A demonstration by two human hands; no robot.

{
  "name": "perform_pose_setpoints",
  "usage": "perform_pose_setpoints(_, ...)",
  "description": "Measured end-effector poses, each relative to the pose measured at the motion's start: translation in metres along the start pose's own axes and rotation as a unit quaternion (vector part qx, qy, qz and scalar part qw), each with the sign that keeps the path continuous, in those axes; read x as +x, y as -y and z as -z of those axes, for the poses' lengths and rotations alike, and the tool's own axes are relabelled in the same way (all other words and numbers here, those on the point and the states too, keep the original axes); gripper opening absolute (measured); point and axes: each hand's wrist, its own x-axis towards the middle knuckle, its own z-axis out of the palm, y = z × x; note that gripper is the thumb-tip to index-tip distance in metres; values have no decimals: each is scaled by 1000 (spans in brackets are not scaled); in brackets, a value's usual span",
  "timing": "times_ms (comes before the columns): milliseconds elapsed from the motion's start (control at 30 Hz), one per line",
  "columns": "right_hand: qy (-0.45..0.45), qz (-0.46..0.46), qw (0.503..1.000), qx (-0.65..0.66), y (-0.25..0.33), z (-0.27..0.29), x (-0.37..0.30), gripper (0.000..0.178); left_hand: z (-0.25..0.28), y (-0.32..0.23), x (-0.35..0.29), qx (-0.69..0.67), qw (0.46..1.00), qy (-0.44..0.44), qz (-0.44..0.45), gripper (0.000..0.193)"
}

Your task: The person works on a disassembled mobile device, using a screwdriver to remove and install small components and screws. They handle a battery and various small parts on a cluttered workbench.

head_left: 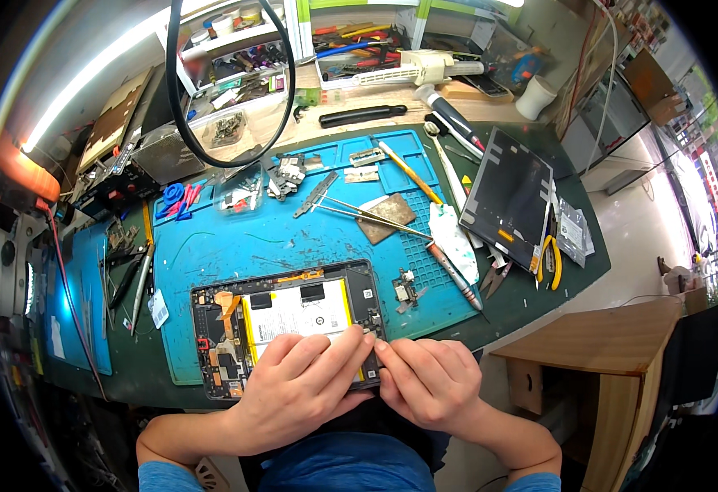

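An opened tablet [209,332] lies on the blue work mat, its inside facing up. A white battery [293,316] with yellow edges fills its middle, beside copper-coloured ribbon cable and dark boards. My left hand [302,385] reaches over the tablet's near right part, fingers together and bent, the thumb at the near edge, gripping it. At the right edge my right hand [429,381] is closed in a pinch, its fingertips almost meeting those of my left hand. Anything between the right fingertips is too small or hidden to make out.
Small metal parts [406,289] lie right of the tablet. Behind are tweezers [375,216], a striped pen-like tool [455,275] and a metal plate [388,218]. A dark screen panel [508,197] and yellow-handled pliers [549,262] lie at right. A black cable loop [292,82] hangs overhead.
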Motion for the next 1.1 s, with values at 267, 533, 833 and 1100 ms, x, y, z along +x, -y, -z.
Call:
perform_pose_setpoints(267, -14, 11, 1000, 4, -3, -4, 0, 24, -2, 1, 0, 1, 1000, 2, -8, 70)
perform_pose_setpoints(533, -14, 9, 1000, 9, -3, -3, 0, 26, 0, 2, 3, 12, 1000, -9, -19, 64)
perform_pose_setpoints(833, -17, -1, 1000, 17, -2, -5, -1, 27, -3, 1, 1, -8, 1000, -8, -7, 71)
perform_pose_setpoints(1100, -15, 0, 1000, 19, -3, -3, -4, 28, -2, 2, 3, 7, 1000, -17, -19, 66)
